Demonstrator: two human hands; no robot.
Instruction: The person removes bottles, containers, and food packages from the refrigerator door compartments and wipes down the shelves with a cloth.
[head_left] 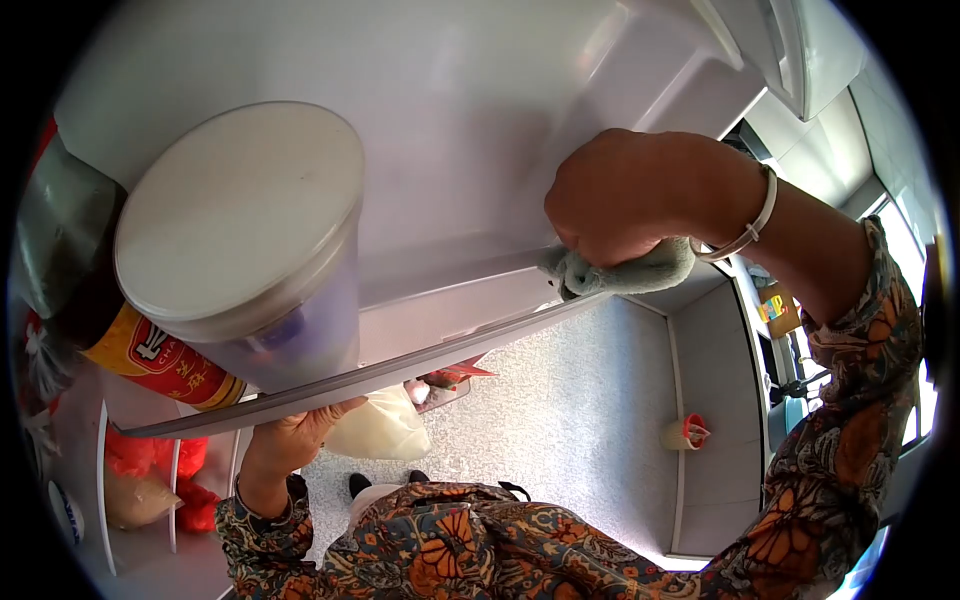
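Right hand [625,195] clenches a grey-green cloth [665,268] at the right end of the fridge-door shelf [420,368], apparently wiping; left hand [298,434] beneath, grip I can't tell; next stroke calls for steady pressure.

Floor [590,400] is seen to be pale and speckled, lit unevenly in bright patches. On the right it is bordered by grey panels [715,360]. Beyond these, a pale tiled wall [890,125] and a window [904,238], washed out by glare, are noted.
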